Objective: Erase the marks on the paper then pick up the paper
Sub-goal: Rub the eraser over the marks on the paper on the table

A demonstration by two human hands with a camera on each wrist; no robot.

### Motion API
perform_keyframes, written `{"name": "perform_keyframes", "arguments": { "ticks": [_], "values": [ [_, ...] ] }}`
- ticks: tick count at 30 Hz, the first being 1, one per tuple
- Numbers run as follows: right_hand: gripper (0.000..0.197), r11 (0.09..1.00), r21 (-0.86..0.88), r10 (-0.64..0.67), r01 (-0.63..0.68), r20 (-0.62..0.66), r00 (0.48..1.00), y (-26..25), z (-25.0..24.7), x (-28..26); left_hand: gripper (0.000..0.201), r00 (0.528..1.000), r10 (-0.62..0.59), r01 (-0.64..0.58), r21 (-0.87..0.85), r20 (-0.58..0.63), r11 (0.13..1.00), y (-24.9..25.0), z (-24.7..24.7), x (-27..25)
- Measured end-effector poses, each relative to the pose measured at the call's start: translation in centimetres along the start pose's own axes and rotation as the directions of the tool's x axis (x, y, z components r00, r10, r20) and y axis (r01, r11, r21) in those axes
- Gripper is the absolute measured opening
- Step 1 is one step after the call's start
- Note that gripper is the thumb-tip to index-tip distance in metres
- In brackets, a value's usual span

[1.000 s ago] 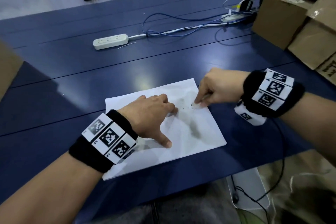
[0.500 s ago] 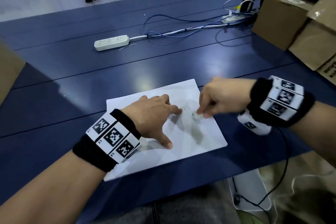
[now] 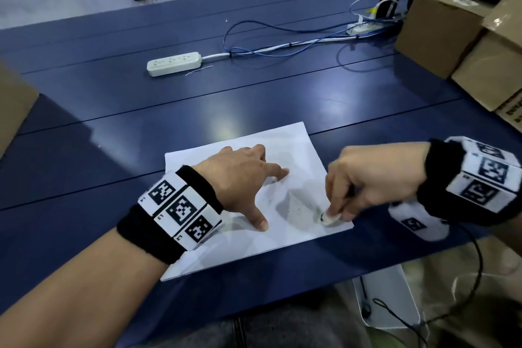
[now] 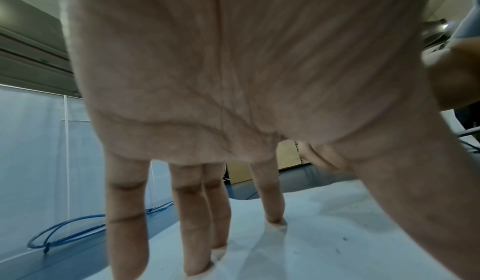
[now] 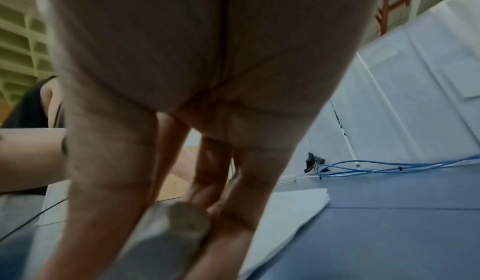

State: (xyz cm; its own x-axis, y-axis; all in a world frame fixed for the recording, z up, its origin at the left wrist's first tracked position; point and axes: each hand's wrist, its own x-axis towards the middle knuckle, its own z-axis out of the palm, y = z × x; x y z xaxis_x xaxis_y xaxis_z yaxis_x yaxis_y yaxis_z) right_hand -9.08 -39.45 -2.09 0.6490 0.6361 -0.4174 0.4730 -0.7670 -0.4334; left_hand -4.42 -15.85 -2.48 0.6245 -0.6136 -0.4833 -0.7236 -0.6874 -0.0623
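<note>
A white sheet of paper (image 3: 293, 150) lies on the dark blue table (image 3: 141, 127) near its front edge. My left hand (image 3: 248, 178) rests on the paper with straight, spread fingers (image 4: 270, 202) pressing it flat. My right hand (image 3: 367, 178) pinches a small white eraser (image 3: 330, 218) and holds it against the paper's near right corner. In the right wrist view the eraser (image 5: 171, 229) sits between thumb and fingers. A few faint specks and grey smudges show on the paper (image 4: 337, 233) between the hands.
A white power strip (image 3: 173, 63) with blue and white cables (image 3: 282, 39) lies farther back on the table. Cardboard boxes (image 3: 440, 28) stand at the right, another box edge at the far left. A dark cable hangs off the table's front edge by a white bin (image 3: 389, 299).
My right hand has dragged the eraser from the middle of the sheet toward me, to the near right corner. The left hand has stayed pressed on the paper.
</note>
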Motion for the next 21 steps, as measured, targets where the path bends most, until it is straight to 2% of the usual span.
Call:
{"name": "perform_keyframes", "arguments": {
  "ticks": [1, 2, 4, 6, 8, 10, 12, 13, 16, 18, 19, 21],
  "values": [
    [0.021, 1.0, 0.01, -0.003, 0.003, -0.01, 1.0, 0.2, -0.1, 0.2, 0.102, 1.0, 0.003, -0.003, -0.001, 0.002, 1.0, 0.0, 0.0, 0.0],
    [0.021, 1.0, 0.001, 0.017, -0.017, -0.071, 0.997, 0.6, -0.6, 0.7, 0.102, 1.0, 0.005, -0.005, -0.001, 0.004, 1.0, 0.1, -0.1, 0.1],
    [0.018, 0.993, -0.044, 0.101, -0.114, -0.228, 0.968, 2.1, -1.8, 2.1, 0.101, 1.0, 0.003, -0.003, 0.006, 0.003, 1.0, 0.1, -0.2, 0.1],
    [0.018, 0.984, -0.049, 0.145, -0.169, -0.314, 0.938, 3.1, -2.2, 2.7, 0.101, 1.0, 0.0, 0.0, 0.014, -0.001, 1.0, 0.2, -0.3, 0.0],
    [0.018, 0.988, -0.074, 0.108, -0.133, -0.271, 0.956, 2.9, -1.5, 2.1, 0.102, 1.0, 0.002, -0.002, 0.035, -0.01, 0.999, 0.2, -0.3, 0.2],
    [0.02, 0.997, -0.063, 0.036, -0.045, -0.14, 0.99, 1.3, -0.3, 0.7, 0.103, 1.0, 0.007, -0.007, 0.04, -0.012, 0.999, 0.1, -0.2, 0.3],
    [0.023, 1.0, 0.001, -0.013, 0.013, -0.021, 1.0, 0.1, 0.2, -0.2, 0.103, 1.0, 0.011, -0.01, 0.042, -0.015, 0.999, 0.1, -0.2, 0.5],
    [0.022, 1.0, 0.012, -0.018, 0.018, -0.023, 1.0, 0.2, 0.0, 0.0, 0.103, 1.0, 0.013, -0.012, 0.041, -0.014, 0.999, 0.1, -0.2, 0.5],
    [0.02, 0.995, -0.026, 0.092, -0.099, -0.202, 0.975, 1.7, -1.7, 2.0, 0.102, 1.0, 0.014, -0.013, 0.029, -0.018, 0.999, 0.2, -0.2, 0.4],
    [0.021, 0.988, -0.035, 0.133, -0.147, -0.271, 0.953, 2.4, -2.1, 2.6, 0.102, 1.0, 0.008, -0.008, 0.019, -0.017, 1.0, 0.2, -0.2, 0.3],
    [0.021, 0.989, -0.054, 0.117, -0.136, -0.268, 0.956, 2.3, -1.8, 2.5, 0.102, 1.0, 0.007, -0.007, 0.017, -0.017, 1.0, 0.1, -0.2, 0.3],
    [0.02, 0.995, -0.076, 0.05, -0.064, -0.174, 0.983, 1.1, -0.7, 1.4, 0.103, 1.0, 0.008, -0.008, 0.016, -0.018, 1.0, 0.1, -0.2, 0.3]
  ]
}}
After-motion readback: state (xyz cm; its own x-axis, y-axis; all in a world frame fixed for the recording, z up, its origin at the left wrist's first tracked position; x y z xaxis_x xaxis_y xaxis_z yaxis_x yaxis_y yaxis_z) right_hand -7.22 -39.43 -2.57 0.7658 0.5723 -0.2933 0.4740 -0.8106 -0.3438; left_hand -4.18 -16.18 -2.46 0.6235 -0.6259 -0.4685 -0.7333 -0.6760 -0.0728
